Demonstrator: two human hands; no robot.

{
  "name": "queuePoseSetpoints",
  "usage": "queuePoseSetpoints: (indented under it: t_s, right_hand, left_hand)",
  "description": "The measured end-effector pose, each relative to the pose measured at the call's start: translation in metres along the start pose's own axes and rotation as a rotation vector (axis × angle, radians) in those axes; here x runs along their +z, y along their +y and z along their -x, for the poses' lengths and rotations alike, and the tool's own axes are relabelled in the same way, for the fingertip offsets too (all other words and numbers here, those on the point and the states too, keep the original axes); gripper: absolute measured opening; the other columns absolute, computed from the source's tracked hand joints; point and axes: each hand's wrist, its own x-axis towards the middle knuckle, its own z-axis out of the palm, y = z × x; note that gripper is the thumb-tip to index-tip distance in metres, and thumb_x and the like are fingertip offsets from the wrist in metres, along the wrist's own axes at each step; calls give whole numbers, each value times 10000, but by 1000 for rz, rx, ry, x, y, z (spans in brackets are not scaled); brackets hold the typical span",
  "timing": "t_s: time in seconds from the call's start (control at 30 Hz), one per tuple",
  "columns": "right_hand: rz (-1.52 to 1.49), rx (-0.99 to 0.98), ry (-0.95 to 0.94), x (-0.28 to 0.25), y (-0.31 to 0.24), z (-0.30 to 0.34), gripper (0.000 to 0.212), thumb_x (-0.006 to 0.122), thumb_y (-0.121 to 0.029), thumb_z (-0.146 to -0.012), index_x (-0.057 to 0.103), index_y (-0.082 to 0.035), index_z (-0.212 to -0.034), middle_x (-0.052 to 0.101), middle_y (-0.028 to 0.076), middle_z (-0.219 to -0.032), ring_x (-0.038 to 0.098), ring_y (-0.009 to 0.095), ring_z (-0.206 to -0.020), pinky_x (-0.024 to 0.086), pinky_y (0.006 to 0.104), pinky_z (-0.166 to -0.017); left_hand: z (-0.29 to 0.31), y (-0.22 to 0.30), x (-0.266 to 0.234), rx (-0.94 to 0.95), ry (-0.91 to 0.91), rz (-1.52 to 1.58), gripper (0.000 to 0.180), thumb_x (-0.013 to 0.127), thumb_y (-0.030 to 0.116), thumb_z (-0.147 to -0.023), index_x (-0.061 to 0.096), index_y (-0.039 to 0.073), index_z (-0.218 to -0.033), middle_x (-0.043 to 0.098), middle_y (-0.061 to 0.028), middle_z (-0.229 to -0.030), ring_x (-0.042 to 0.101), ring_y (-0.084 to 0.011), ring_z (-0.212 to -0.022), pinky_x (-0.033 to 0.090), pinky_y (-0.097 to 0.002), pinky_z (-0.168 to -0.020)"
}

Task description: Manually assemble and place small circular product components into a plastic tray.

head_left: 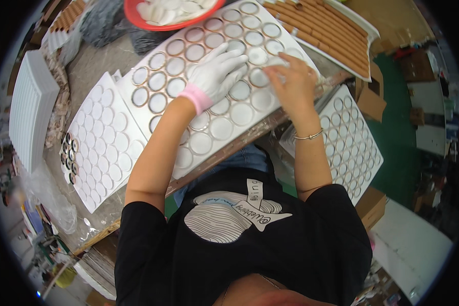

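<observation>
Left hand, in a white fabric glove with a pink cuff, is palm down over the middle of the tray, open, fingers extended toward the upper right and gripping nothing visible; whether the palm presses on the surface cannot be told. Right hand, bare, is over the tray's right portion. Its fingers are half bent and point left, with the thumb near the index finger; whether a part is held between them cannot be told. A thin metal bracelet encircles the right wrist.

Located on the worktop directly before the person, the white rectangular tray is set at a slant, its right end higher in view. It carries rows of round, pale-centred pieces. Those toward the upper left show copper-brown rims; those along the near edge appear plain white. Beyond the far edge, a red plastic bowl contains loose white discs.
</observation>
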Motion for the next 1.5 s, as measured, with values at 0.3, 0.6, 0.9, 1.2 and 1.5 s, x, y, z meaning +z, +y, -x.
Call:
queuePoseSetpoints:
  t_s: [0.3, 0.6, 0.9, 1.2, 1.5]
  right_hand:
    - [145, -322, 67, 62, -69, -206, 476, 734, -386, -794, 666, -151, -1203, 625, 100, -1207, 562, 296, -1135, 465, 487, -912]
    - [406, -183, 32, 76, -38, -250, 193, 626, -330, -863, 763, -251, -974, 731, 65, -920, 693, 265, -873, 447, 530, -788]
    - [-125, -23, 155, -7, -3, -138, 192, 754, -220, -807, 751, -51, -900, 678, 102, -853, 637, 227, -774, 488, 336, -694]
    - [-541, 451, 235, -6, 87, 2, 187, 760, -182, -817, 745, -11, -892, 703, 30, -744, 595, 70, -667, 467, 224, -626]
    - [-636, 449, 511, -17, 73, -4, 156, 760, -139, -819, 746, -7, -900, 687, 5, -734, 576, 56, -654, 445, 204, -596]
  left_hand:
    - [279, -104, -181, -770, 429, -520, 381, 629, 147, -896, 586, 9, -1249, 585, -188, -1286, 494, -325, -1272, 366, -414, -1086]
    - [393, -171, -239, -1091, 516, -796, 606, 687, 395, -828, 556, 54, -1311, 579, -211, -1289, 479, -391, -1256, 372, -438, -1061]
    - [415, -173, -233, -853, 247, -836, 296, 605, 183, -911, 653, 56, -1174, 606, -183, -1250, 558, -335, -1177, 438, -395, -983]
    - [216, -98, -188, -761, 358, -294, 224, 602, 11, -866, 668, 26, -1079, 642, -135, -1219, 562, -298, -1183, 443, -362, -983]
    - [-52, 46, 56, 205, -2, -163, 204, 578, 44, -795, 649, 102, -978, 657, -50, -981, 596, -256, -995, 470, -371, -891]
